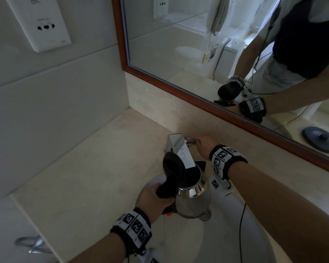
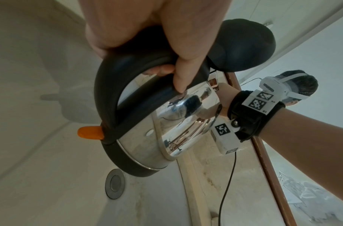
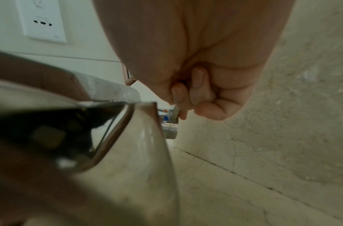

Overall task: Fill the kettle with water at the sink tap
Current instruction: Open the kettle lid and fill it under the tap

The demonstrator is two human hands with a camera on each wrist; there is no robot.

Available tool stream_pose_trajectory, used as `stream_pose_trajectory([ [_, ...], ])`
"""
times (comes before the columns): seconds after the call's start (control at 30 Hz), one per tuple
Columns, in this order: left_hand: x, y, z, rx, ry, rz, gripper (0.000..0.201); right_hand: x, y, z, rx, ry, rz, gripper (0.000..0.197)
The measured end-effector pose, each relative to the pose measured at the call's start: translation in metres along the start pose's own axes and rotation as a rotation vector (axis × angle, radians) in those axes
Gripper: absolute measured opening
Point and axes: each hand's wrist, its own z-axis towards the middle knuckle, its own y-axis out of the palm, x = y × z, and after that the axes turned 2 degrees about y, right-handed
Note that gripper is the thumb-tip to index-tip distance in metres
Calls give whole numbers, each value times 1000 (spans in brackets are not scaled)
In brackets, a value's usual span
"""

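Observation:
A steel kettle with a black handle and its black lid flipped up hangs over the sink basin. My left hand grips the kettle's handle, fingers curled round it. The flat chrome tap spout reaches over the kettle's open mouth. My right hand is behind the tap, its fingers curled round the thin metal tap lever. No water stream is visible. The kettle's orange switch sticks out near its base.
A round drain lies in the basin below the kettle. Beige stone counter surrounds the sink, with a wood-framed mirror behind and a wall socket at the upper left. A black cable runs from my right wrist.

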Motion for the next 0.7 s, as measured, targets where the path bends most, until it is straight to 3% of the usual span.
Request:
stream_pose_trajectory([
  [0.1,-1,0,3,2,-5,46,40,-1,0,0,-17,11,-37,36],
  [0.23,3,1,3,8,-19,77,17,-3,0,-2,-22,39,-39,36],
  [0.7,12,0,1,43,-116,128,24,-1,4,-7,34,36,-71,36],
])
